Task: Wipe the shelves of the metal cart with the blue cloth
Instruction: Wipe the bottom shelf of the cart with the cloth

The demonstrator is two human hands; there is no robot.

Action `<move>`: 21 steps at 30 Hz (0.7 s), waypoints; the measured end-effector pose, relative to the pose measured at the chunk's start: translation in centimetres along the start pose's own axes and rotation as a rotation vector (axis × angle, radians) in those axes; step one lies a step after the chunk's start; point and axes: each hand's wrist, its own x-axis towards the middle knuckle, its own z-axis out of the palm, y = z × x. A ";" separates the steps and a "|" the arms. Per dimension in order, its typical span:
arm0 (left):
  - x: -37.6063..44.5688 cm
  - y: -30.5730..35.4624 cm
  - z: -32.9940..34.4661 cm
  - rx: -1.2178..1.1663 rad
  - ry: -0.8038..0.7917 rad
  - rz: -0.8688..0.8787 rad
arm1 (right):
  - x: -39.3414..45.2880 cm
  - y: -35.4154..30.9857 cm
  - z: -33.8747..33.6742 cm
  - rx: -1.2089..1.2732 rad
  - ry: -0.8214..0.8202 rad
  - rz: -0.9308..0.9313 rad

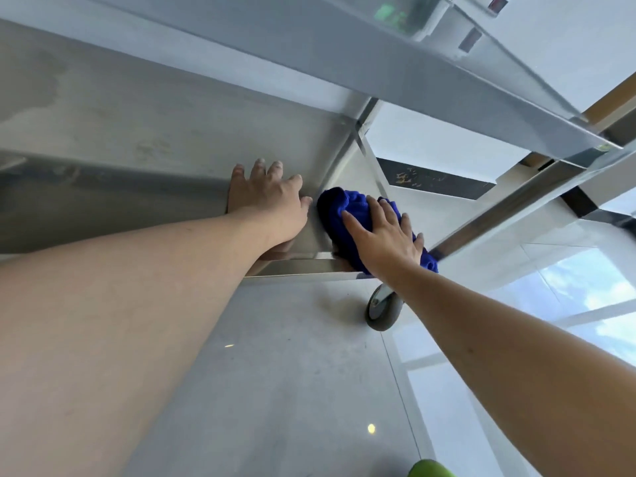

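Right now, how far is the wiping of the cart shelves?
In hand: the right hand presses the blue cloth flat on the lower shelf near its corner post, while the left hand rests open beside it. Left: dull smudges show further along this shelf. Whether the upper shelf was wiped cannot be told.

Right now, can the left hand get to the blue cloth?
Probably yes. The left hand lies flat on the lower shelf right beside the blue cloth, with nothing between them. The right hand already presses flat on the cloth, so the left could only reach its free near edge.
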 end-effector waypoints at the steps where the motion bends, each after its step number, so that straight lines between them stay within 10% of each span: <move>1: 0.1 0.0 0.0 -0.004 -0.002 -0.004 | 0.8 -0.2 0.0 -0.002 0.001 0.001; 21: -0.6 -4.8 -2.0 0.054 0.005 0.103 | 16.0 -8.6 -0.9 0.076 0.024 0.002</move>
